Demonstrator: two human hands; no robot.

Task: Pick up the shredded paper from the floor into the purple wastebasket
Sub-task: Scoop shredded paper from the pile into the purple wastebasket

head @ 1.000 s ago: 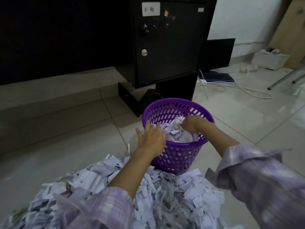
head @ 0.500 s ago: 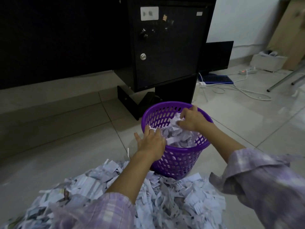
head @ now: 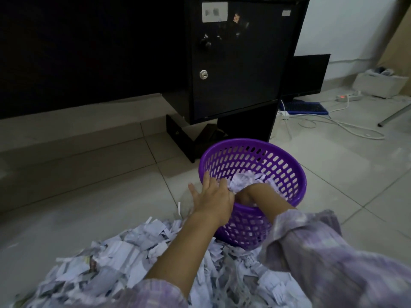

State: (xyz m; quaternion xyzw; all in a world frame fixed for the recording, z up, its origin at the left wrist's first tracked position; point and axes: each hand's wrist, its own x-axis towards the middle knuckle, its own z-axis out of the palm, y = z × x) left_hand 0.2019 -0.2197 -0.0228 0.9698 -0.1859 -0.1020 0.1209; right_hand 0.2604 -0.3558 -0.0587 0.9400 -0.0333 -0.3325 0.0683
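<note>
The purple wastebasket (head: pixel 291 167) stands on the tiled floor, tilted a little away from me, partly filled with shredded paper (head: pixel 244 180). My left hand (head: pixel 213 196) rests on its near left rim with the fingers spread and fairly straight. My right hand (head: pixel 244 195) reaches down inside the basket among the shreds; its fingers are buried and hidden behind paper and my left hand. A large heap of shredded paper (head: pixel 124 258) lies on the floor in front of the basket, under both forearms.
A black cabinet (head: pixel 233 63) on a stand rises just behind the basket. To the right lie white cables (head: pixel 347 127), a power strip (head: pixel 347 97), a blue keyboard (head: pixel 304 107), a white box (head: pixel 378 85) and a metal leg (head: pixel 395 116).
My right hand has gone from the basket's far rim down into the paper near the front. The paper sits lower. My left hand stays on the rim.
</note>
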